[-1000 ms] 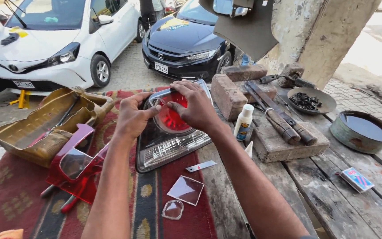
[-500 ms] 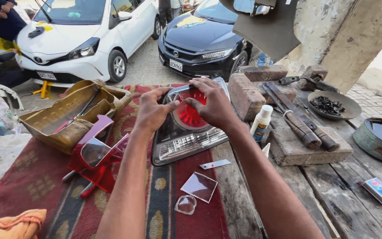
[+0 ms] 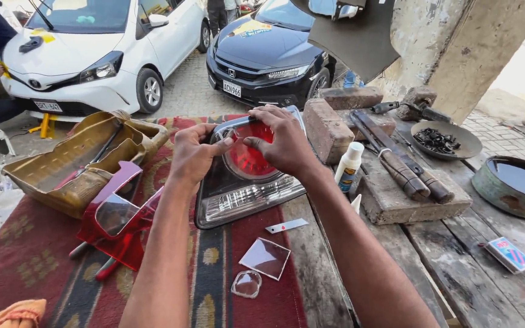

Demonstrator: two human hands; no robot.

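Both hands on the tail light (image 3: 244, 176) lying on the rug (image 3: 25, 261): left hand (image 3: 192, 155) grips its edge, right hand (image 3: 281, 143) pinches the red lens. Dish (image 3: 457, 149) holds dark bits; pan (image 3: 508, 194) holds dark liquid.

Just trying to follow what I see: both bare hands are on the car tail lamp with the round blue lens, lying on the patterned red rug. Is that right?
Not quite: the round lens is red, not blue. The head view shows both the left hand and the right hand on the car tail lamp, which lies on the patterned red rug.
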